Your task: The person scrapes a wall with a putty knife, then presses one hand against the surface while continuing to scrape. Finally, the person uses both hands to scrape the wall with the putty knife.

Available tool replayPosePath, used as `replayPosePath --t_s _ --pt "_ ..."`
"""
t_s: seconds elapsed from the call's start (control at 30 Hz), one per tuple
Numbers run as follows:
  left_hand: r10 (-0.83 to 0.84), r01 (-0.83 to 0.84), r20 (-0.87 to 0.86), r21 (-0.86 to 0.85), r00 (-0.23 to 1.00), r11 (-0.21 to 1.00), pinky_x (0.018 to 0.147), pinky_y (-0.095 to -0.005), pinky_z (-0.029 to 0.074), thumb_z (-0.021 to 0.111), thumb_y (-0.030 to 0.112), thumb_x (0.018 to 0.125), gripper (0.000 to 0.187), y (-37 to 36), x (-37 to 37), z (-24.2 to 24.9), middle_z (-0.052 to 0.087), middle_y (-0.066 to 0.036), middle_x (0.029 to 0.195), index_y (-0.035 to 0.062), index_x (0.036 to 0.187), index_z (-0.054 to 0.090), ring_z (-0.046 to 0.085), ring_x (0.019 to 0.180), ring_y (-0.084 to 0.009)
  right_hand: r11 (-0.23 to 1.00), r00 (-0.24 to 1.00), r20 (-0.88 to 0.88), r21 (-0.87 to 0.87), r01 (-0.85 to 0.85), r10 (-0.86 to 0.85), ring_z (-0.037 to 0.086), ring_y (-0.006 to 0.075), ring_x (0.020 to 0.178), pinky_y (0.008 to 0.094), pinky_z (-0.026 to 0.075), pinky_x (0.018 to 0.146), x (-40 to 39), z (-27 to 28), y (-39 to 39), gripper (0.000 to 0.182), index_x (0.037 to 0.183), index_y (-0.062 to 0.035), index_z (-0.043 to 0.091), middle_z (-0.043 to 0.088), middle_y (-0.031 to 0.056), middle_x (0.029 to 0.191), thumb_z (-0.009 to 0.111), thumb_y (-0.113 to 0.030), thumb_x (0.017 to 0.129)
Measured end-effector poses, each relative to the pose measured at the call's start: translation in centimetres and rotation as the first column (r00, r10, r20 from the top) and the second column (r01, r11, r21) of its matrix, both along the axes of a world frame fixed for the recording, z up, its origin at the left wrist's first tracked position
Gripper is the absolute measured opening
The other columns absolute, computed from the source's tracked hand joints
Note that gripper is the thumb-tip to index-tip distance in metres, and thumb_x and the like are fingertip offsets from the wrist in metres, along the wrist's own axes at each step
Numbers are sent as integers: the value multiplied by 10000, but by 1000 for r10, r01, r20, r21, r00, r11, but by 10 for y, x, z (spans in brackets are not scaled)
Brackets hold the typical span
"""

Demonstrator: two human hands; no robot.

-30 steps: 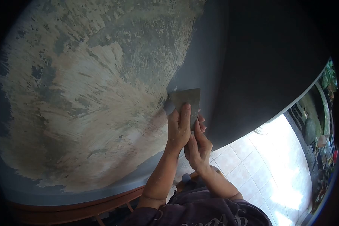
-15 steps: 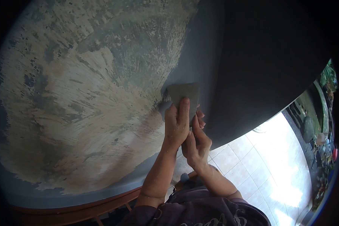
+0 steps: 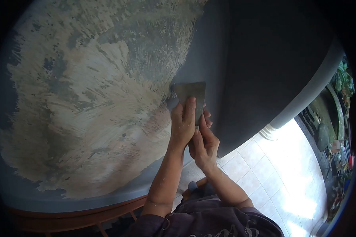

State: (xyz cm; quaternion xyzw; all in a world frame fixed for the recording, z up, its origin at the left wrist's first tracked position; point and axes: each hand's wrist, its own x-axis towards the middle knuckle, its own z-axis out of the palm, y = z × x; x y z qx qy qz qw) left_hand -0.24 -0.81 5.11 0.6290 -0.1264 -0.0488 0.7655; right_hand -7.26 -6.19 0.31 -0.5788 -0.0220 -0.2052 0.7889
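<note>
A broad, flat metal putty knife is held up against the wall, beside the right edge of a rough, partly stripped patch. My left hand grips the blade from the left, its thumb lying along the blade's face. Close below it, my right hand is closed around the lower end of the putty knife. The handle is mostly hidden by my fingers. Light specks dot both forearms.
Smooth grey wall borders the patch, with a dark surface to the right. Below run pale floor tiles and a reddish-brown wooden rail. Plants and a stone are at far right.
Both hands and the putty knife appear slightly higher and to the left in view. The camera view has shifted a little, showing more of a pale column at right. The grip is unchanged.
</note>
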Motion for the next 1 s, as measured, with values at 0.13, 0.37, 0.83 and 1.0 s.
replayPosePath --t_s 0.13,0.37,0.83,1.0 --pt "6 -6 -30 -13 1000 1000 454 -261 513 463 396 954 402 2 -6 -7 585 -88 649 4 918 542 579 494 -146 1000 1000 10 7 16 -16 432 17 512 174 350 469 -4 -7 3 472 1379 61 327 506 -30 642 444 -103 952" --pt "24 -23 -33 21 999 999 460 -263 526 408 358 981 410 0 -1 -3 590 -95 634 -16 894 551 605 500 -160 993 998 -56 114 -16 23 425 16 506 169 350 471 -1 -2 5 464 1375 59 339 520 -28 670 447 -92 950" --pt "2 -6 42 92 999 996 443 -254 507 443 392 964 448 -12 19 22 588 -98 628 -28 871 572 584 473 -155 995 992 104 74 68 -75 509 44 785 159 407 693 23 2 0 472 1364 105 313 579 44 966 440 -62 942" --pt "-39 35 59 55 997 998 450 -260 510 441 414 961 467 -21 14 30 585 -98 634 -26 875 571 585 479 -154 927 952 254 -284 245 -173 512 48 746 170 416 705 28 -4 -17 487 1358 125 299 585 71 972 446 -79 941"
